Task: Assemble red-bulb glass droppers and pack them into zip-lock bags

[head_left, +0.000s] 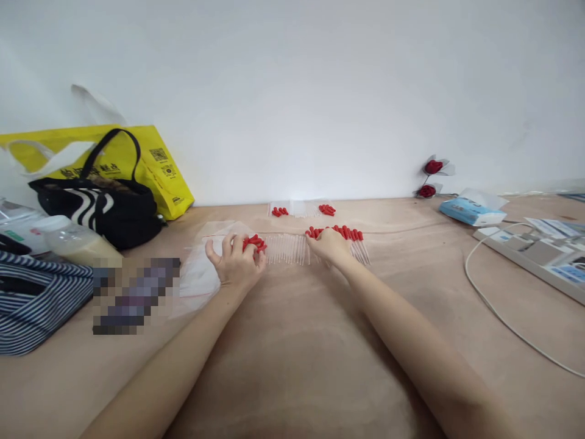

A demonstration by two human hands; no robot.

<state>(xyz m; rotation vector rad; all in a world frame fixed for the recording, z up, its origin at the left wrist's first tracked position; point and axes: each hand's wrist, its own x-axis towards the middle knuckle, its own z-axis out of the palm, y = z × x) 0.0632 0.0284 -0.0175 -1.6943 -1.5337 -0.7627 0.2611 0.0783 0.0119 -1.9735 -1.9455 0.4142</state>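
Two groups of thin pale sticks with red tips lie side by side on the wooden table (283, 341). My left hand (237, 262), fingers spread and bent, rests at the left group's red tips (256, 243). Bare pale sticks (287, 249) run between my hands. My right hand (329, 245) is closed at the left end of the right group's red tips (350, 233); its fingertips are too small to show what they grip. Under and left of my left hand lies a translucent plastic bag (194, 277). Farther back, a clear bag (299, 208) has small red pieces at both ends.
At the left are a yellow bag (169, 183), a black bag (132, 213), a bottle (80, 244), a striped bag (41, 305) and a blurred dark object (137, 296). At the right are red roses (433, 166), a tissue pack (470, 211), a power strip (539, 259) and a white cable (489, 305).
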